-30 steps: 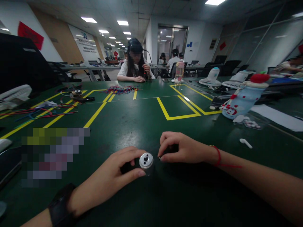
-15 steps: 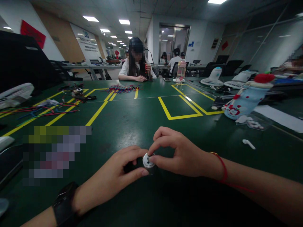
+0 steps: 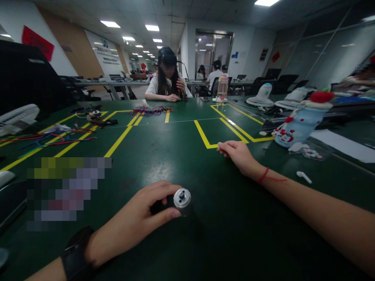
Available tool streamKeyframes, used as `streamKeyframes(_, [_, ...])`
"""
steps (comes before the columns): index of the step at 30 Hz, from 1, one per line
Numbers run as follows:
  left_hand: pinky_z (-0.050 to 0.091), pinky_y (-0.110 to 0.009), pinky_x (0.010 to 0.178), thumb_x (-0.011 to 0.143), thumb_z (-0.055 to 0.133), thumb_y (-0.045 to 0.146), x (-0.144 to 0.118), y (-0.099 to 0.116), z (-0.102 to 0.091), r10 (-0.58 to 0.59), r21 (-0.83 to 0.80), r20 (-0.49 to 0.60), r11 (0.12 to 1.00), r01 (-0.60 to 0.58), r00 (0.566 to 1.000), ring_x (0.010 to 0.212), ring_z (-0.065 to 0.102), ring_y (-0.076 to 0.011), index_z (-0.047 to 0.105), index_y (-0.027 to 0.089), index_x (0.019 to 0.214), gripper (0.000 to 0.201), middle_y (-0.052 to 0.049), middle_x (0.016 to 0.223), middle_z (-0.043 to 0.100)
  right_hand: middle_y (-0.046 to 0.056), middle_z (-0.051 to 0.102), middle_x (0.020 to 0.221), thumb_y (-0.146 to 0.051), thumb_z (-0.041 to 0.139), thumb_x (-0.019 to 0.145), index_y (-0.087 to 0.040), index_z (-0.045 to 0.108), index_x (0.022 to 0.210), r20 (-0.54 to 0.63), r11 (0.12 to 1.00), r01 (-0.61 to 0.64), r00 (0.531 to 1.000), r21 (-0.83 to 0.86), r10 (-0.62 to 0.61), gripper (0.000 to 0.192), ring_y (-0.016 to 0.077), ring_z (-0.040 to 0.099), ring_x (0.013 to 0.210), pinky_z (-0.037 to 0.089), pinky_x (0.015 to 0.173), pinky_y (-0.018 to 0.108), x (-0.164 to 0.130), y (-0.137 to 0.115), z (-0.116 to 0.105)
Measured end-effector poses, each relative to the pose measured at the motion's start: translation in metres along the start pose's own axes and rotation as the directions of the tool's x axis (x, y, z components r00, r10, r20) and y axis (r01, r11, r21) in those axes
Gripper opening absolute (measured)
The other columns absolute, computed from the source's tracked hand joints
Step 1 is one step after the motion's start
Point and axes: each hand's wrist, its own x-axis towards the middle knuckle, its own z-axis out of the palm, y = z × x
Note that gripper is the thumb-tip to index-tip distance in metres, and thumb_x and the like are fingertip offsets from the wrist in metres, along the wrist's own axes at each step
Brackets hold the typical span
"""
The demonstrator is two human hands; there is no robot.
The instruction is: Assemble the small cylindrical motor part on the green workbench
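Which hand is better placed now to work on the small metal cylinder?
The left hand, probably: it already grips the metal cylinder on the green table. The right hand rests far away, near the yellow tape.

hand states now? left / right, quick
Left hand: closed around a small silver-faced cylinder, holding it on the green table.
Right hand: fingers loosely curled, resting on the table by the yellow tape line; holding nothing visible.
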Motion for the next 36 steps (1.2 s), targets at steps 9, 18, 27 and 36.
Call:
streamKeyframes(9, [0.045,-0.033,0.087,0.095,0.058,0.031,0.001,0.003,0.003,0.009,-0.019,0.007,1.0,-0.009,1.0,0.103,0.057,-0.0193,0.054,0.034,0.121,0.027,0.001,0.117,0.061,0.002,0.06,0.068,-0.048,0.057,0.084,-0.014,0.067,0.076,-0.029,1.0,-0.027,0.999,-0.014,0.027,0.037,0.012,0.051,0.059,0.039,0.058,0.027,0.005,0.015,-0.006])
streamKeyframes(18, [0.047,-0.033,0.087,0.094,0.059,0.03,0.003,0.006,0.0,0.016,0.004,-0.017,1.0,-0.016,1.0,0.103,0.058,-0.0208,0.056,0.032,0.122,0.028,0.0,0.117,0.063,0.002,0.068,0.076,-0.035,0.067,0.08,-0.018,0.073,0.079,0.314,0.985,0.066,0.949,-0.162,-0.012,0.018,0.014,0.056,0.068,0.041,0.064,0.028,-0.032,-0.029,0.02])
streamKeyframes(27, [0.05,-0.03,0.079,0.093,0.061,0.034,0.002,-0.009,0.003,0.078,0.065,-0.081,0.995,-0.073,0.994,0.102,0.059,-0.0223,0.052,0.036,0.132,0.04,0.0,0.116,0.065,0.002,0.061,0.097,-0.023,0.069,0.082,-0.019,0.071,0.088,0.418,0.908,0.417,0.818,0.042,-0.395,0.007,0.0124,0.058,0.089,0.046,0.083,0.027,-0.07,-0.08,0.05])
streamKeyframes(36, [0.049,-0.032,0.082,0.094,0.06,0.029,-0.002,0.009,-0.006,0.028,0.001,-0.02,1.0,-0.028,0.999,0.098,0.06,-0.0206,0.056,0.033,0.127,0.034,-0.001,0.113,0.065,0.004,0.062,0.098,-0.027,0.072,0.081,-0.018,0.074,0.091,0.709,0.922,0.387,0.651,-0.003,-0.271,0.014,0.0142,0.059,0.091,0.045,0.084,0.029,-0.048,-0.072,0.017])
